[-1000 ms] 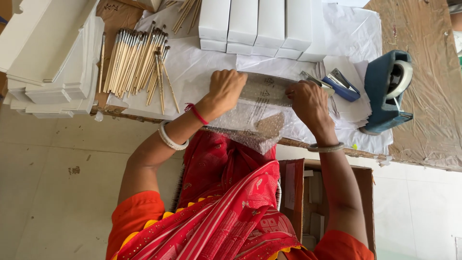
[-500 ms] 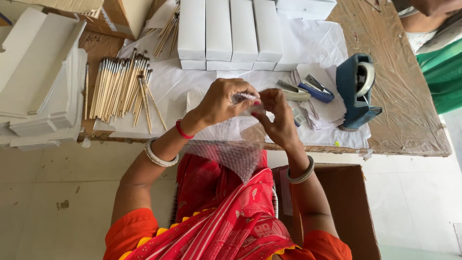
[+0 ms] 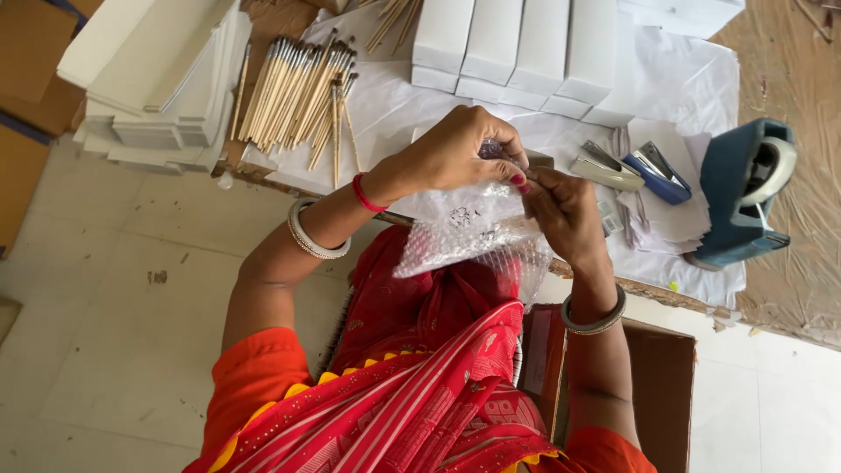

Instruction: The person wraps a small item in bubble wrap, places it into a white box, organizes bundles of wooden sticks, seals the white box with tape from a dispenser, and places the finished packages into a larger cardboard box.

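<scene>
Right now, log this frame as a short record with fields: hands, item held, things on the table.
left hand: pinches the top of the bubble wrap
right hand: grips the same wrap, fingers meeting the left
bubble wrap: clear sheet, lifted off the table, hanging toward the lap
table: bundle of wooden sticks, white boxes, blue tape dispenser, stapler

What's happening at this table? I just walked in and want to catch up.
A person holds a sheet of bubble wrap up in both hands, left hand and right hand pinching its top edge. On the table lie wooden sticks, white boxes, two staplers and a blue tape dispenser.
</scene>
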